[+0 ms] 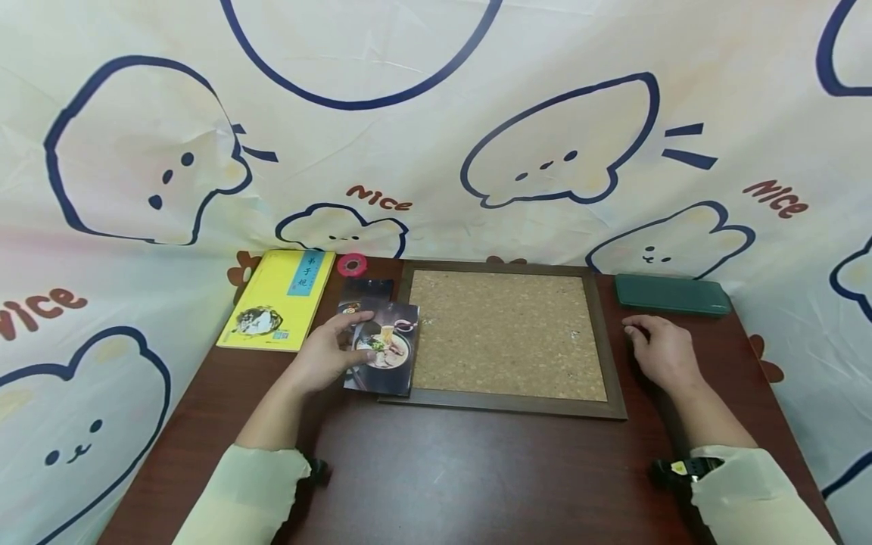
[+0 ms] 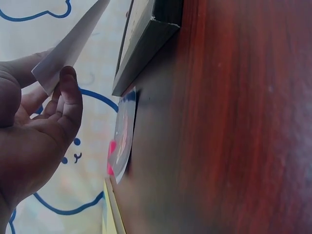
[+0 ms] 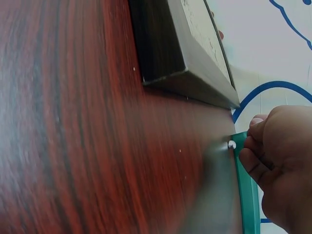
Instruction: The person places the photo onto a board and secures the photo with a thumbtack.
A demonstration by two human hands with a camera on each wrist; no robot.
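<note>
My left hand (image 1: 323, 356) pinches a photo card (image 1: 388, 367) between thumb and fingers; its dark front pictures a bowl of food. In the left wrist view the pale back of this card (image 2: 68, 53) tilts up above the table. The photo overlaps the left edge of a framed corkboard (image 1: 504, 333) in the head view. Behind it lies a second dark photo (image 1: 368, 289), partly hidden. My right hand (image 1: 661, 352) rests with loosely curled fingers, right of the board. A small white knob (image 3: 232, 145) shows just beyond its fingertips in the right wrist view.
A yellow book (image 1: 275, 303) lies at the back left, beside a pink-red ring (image 1: 352, 264). At the back right sits a dark green case (image 1: 672, 294). A cartoon-printed cloth (image 1: 436, 151) encloses the brown table (image 1: 477, 469) at the back and sides.
</note>
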